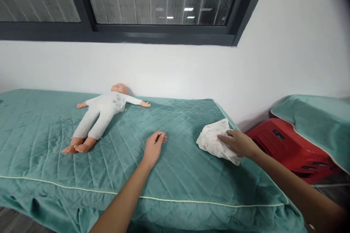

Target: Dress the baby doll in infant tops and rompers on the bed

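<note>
A baby doll (101, 114) in a white suit lies on its back on a bed with a teal quilted cover (54, 160), its head toward the wall. My left hand (153, 147) hovers over the cover in the middle, fingers loosely curled, holding nothing. My right hand (238, 142) lies on a folded white patterned cloth (213, 139) near the bed's right edge, fingers laid over it.
A white wall and a dark-framed window (136, 7) stand behind the bed. To the right sits a red plastic stool (290, 149), partly under another teal-covered surface (317, 120). Dark floor shows at the lower left.
</note>
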A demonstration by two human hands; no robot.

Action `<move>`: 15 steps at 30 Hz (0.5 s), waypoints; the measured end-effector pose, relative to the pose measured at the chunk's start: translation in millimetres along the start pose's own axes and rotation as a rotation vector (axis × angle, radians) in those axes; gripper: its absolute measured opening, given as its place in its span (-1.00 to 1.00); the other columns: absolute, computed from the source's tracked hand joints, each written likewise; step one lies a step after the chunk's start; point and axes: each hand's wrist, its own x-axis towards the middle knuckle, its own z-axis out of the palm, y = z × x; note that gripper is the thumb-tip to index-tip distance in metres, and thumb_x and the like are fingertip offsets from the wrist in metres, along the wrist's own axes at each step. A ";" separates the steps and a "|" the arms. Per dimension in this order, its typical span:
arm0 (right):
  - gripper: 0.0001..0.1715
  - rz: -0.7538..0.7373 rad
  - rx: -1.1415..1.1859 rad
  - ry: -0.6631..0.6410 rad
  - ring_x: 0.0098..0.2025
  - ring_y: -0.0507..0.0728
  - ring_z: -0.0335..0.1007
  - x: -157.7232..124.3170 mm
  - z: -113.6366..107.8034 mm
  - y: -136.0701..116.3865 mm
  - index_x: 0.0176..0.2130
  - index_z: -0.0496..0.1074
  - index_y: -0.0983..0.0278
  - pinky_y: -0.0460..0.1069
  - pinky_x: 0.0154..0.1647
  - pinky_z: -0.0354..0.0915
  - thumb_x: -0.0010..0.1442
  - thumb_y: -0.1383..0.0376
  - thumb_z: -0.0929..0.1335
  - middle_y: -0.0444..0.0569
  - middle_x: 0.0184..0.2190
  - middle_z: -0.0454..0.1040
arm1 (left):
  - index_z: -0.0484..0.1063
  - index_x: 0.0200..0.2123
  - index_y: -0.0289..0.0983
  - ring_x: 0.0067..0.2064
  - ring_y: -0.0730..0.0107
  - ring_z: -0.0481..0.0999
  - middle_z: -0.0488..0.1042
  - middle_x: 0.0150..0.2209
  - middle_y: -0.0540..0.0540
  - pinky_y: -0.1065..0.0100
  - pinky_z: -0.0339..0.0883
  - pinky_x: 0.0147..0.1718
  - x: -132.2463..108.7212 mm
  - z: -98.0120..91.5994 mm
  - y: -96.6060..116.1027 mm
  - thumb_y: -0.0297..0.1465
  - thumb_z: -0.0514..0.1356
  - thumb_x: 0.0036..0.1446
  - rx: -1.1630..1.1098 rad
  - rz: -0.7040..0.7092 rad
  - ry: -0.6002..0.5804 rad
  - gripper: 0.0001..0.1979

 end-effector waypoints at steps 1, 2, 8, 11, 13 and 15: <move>-0.47 -0.012 0.023 -0.058 -0.47 0.12 0.33 5.8 -4.5 -6.1 -0.61 0.30 0.22 0.00 -0.42 0.14 0.14 -0.10 0.30 -0.03 -0.55 0.41 | 0.51 -0.24 -0.27 -0.23 0.29 0.53 0.56 -0.27 -0.12 0.25 0.39 -0.13 -0.6 0.2 1.4 -0.10 0.14 0.19 0.006 0.000 -0.007 -0.65; -0.48 -0.022 0.054 -0.115 -0.50 0.10 0.29 10.6 -8.0 -14.0 -0.61 0.29 0.23 -0.01 -0.44 0.11 0.13 -0.08 0.31 -0.06 -0.58 0.39 | 0.51 -0.24 -0.27 -0.23 0.29 0.54 0.56 -0.27 -0.12 0.25 0.39 -0.13 -1.2 0.7 2.4 -0.11 0.13 0.19 0.014 0.000 -0.017 -0.66; -0.48 0.035 0.662 -0.264 -0.45 0.07 0.31 12.5 -7.5 -103.5 -0.50 0.38 0.27 -0.06 -0.48 0.15 0.11 -0.12 0.35 -0.11 -0.52 0.44 | 0.44 0.02 -0.22 -0.08 0.25 0.52 0.55 -0.07 -0.15 0.21 0.32 0.01 -5.0 2.9 3.2 -0.18 0.21 0.16 0.025 0.040 -0.149 -0.60; -0.54 0.050 1.024 -0.318 -0.39 0.10 0.40 11.0 1.4 -153.8 -0.38 0.47 0.29 -0.06 -0.44 0.25 0.08 -0.07 0.40 -0.06 -0.41 0.53 | 0.22 0.25 -0.14 0.11 0.21 0.43 0.37 0.20 -0.16 0.20 0.25 0.13 -6.7 1.9 4.3 -0.21 0.26 0.13 -0.084 0.055 -0.115 -0.37; -0.58 0.060 1.175 -0.369 -0.42 0.09 0.40 14.6 5.2 -178.2 -0.38 0.47 0.29 -0.06 -0.46 0.27 0.06 -0.03 0.44 -0.06 -0.44 0.53 | 0.18 0.27 -0.12 0.21 0.19 0.34 0.26 0.29 -0.13 0.21 0.19 0.19 -7.7 0.7 6.0 -0.22 0.26 0.13 -0.155 0.070 -0.094 -0.34; -0.61 0.066 1.314 -0.449 -0.44 0.09 0.42 22.4 6.1 -193.1 -0.38 0.46 0.29 -0.05 -0.46 0.31 0.06 0.01 0.46 -0.05 -0.46 0.54 | 0.25 0.23 -0.14 0.27 0.16 0.28 0.25 0.30 -0.12 0.21 0.17 0.22 -8.1 -0.7 6.9 -0.20 0.24 0.15 -0.225 0.070 -0.077 -0.41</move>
